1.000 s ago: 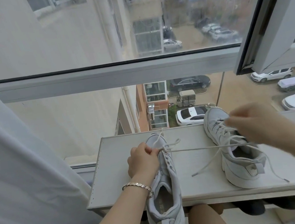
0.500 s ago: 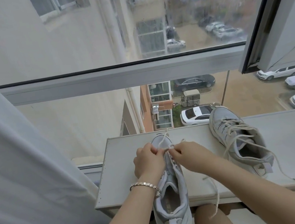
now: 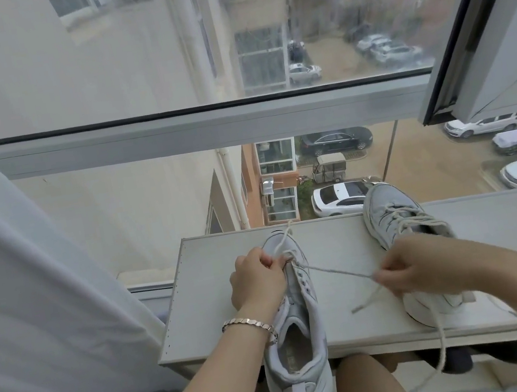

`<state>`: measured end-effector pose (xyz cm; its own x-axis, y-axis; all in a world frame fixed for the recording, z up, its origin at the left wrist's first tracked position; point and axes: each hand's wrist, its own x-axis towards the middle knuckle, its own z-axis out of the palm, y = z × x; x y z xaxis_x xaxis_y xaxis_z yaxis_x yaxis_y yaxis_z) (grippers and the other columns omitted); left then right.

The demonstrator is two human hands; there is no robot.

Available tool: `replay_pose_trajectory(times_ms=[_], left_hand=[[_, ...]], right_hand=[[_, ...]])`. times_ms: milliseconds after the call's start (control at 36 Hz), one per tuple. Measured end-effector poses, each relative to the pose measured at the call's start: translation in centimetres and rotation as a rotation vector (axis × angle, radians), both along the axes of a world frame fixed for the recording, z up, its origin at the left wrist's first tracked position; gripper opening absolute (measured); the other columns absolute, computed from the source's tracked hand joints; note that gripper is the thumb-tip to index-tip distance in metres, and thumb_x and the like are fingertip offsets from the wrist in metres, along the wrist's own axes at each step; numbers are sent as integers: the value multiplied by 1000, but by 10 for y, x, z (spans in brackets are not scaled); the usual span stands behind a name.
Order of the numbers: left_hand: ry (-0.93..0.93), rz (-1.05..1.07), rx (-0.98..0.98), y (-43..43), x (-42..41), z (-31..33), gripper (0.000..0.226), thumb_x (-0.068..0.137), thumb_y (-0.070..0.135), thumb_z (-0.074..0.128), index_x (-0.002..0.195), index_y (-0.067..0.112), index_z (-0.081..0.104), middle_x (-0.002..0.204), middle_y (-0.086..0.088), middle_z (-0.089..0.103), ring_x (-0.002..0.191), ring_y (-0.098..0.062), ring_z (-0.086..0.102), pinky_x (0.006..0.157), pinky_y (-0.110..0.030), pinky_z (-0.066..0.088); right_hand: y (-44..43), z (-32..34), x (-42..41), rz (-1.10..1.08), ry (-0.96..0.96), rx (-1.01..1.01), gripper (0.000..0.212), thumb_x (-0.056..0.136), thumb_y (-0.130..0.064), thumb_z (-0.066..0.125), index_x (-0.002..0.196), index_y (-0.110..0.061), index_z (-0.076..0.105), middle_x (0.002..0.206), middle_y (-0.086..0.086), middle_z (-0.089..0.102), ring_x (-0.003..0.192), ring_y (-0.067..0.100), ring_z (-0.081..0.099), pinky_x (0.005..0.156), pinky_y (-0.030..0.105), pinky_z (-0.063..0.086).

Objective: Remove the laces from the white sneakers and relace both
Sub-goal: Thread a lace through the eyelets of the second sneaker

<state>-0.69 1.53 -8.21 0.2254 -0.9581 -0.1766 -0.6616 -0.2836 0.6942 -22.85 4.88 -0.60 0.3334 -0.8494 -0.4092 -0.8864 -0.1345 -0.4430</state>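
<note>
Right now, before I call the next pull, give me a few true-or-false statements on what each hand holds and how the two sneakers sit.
1. The right hand pinches a lace stretched from the left sneaker. True.
2. The right sneaker has no lace in it. False: it is laced.
3. The left sneaker's heel overhangs the near edge of the board. True.
4. The bracelet is on the right wrist. False: it is on the left wrist.
5. The left hand lies flat on the board. False: it grips the left sneaker near its front eyelets.
</note>
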Motion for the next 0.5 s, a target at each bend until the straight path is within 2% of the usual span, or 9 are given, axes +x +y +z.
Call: replay_pose_trajectory(times_ms=[56,111,194,250,306,417,500], left_hand=[[-3,1,-1,0,0,0,29,89,44,56,71,24,46,99,-3,50,95,-28,53,73,-33,45],[-11,4,2,0,0,1,29,89,43,56,70,24,46,100,-3,50,94,-27,53,72,-32,44],[-8,11,2,1,-1,2,27,90,39,55,70,25,45,99,-3,49,94,-27,53,71,-31,43],[0,14,-2,2,-1,2,24,91,32,53,70,24,45,97,-3,48,94,-27,53,72,-32,43],[-8,12,-2,3,-1,3,24,91,32,53,70,25,44,95,-1,46,94,-27,52,71,-31,42],[-9,5,9,2,-1,4,27,90,38,54,69,25,44,95,-1,46,95,-27,52,72,-31,42],[2,10,12,2,-1,3,29,90,40,55,68,25,43,97,-1,47,95,-27,52,71,-30,41]], right_hand=[[-12,-3,23,-61,-54,-158,40,92,-42,46,63,-23,65,48,-7,50,40,7,37,42,18,28],[-25,-11,47,-123,-126,-319,32,92,-42,50,88,-15,67,67,-7,59,55,8,49,51,19,36],[-40,-31,78,-170,-86,-259,46,85,-54,56,109,-15,59,91,-6,60,77,9,53,67,23,44],[-46,-45,92,-214,-59,-201,50,84,-56,56,105,-11,60,97,2,64,84,16,57,69,28,45],[-49,-51,101,-264,-63,-231,44,86,-49,56,98,-7,64,95,8,67,86,23,61,68,31,45],[-51,-54,104,-285,-62,-327,33,89,-38,54,83,-8,65,79,5,64,76,23,59,60,26,39],[-49,-56,101,-367,-287,-309,30,91,-26,48,70,-7,57,65,2,54,64,18,49,59,28,37]])
